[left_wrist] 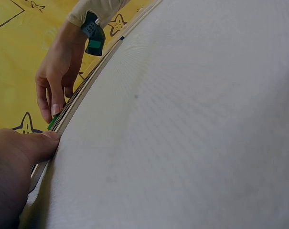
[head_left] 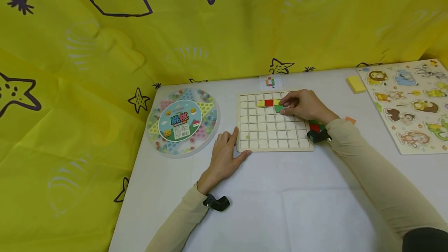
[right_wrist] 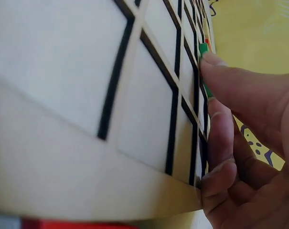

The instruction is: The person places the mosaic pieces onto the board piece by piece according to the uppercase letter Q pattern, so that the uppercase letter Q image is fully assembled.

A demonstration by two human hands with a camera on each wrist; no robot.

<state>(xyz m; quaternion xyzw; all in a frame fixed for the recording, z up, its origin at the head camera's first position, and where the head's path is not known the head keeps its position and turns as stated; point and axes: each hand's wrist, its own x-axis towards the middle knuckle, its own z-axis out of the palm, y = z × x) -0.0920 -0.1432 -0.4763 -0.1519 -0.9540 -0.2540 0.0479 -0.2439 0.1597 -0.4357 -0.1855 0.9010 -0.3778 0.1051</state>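
A round game box (head_left: 183, 123) is left of the grid board (head_left: 271, 134). At the board's lower left corner, the left hand (head_left: 224, 156) has its fingers loose, with the thumb touching the edge. Near the board's top is a red tile (head_left: 268, 103), then a green tile (head_left: 278, 109), pinched by the right hand's (head_left: 303, 106) thumb and finger. Right of the board are a yellow block (head_left: 356, 84) and an animal puzzle (head_left: 407, 108).

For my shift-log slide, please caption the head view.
Right hand pinches a green tile at the gridded board; left hand touches the board's edge.
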